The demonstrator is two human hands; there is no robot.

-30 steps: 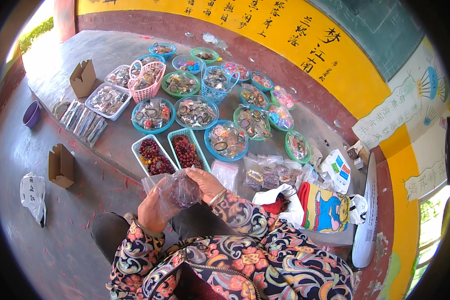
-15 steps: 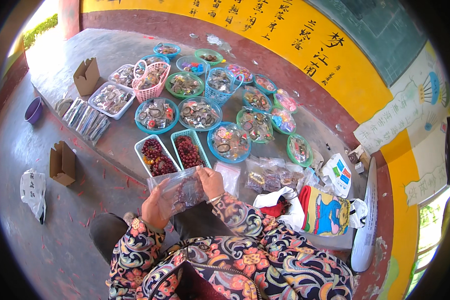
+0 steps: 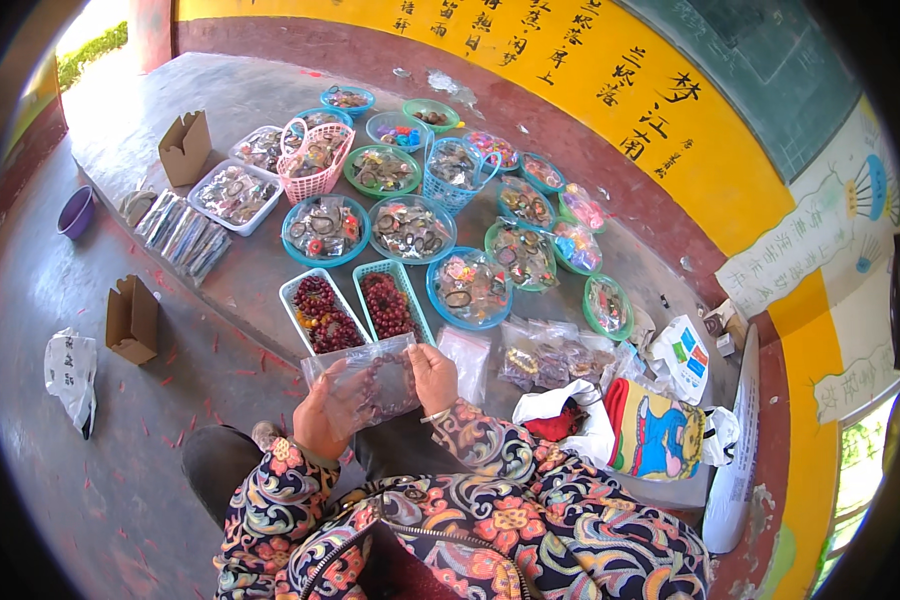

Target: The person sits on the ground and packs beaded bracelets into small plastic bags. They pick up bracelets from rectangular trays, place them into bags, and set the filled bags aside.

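A clear plastic bag with a dark red bead bracelet inside is stretched between my two hands above my lap. My left hand grips its left side. At the upper right corner, my right hand pinches the bag between thumb and fingers. Just beyond the bag stand two baskets of loose dark red beads: a white one on the left, with some yellow beads mixed in, and a pale green one beside it. A stack of empty-looking clear bags lies right of my right hand.
Round blue and green trays of bagged trinkets and a pink basket cover the raised platform ahead. Filled bags and a colourful cloth bag lie to the right. Cardboard boxes and a purple bowl stand left.
The view has shifted slightly, so the scene sits a little further right and lower. Both hands keep hold of the bag, which is now held flatter and wider.
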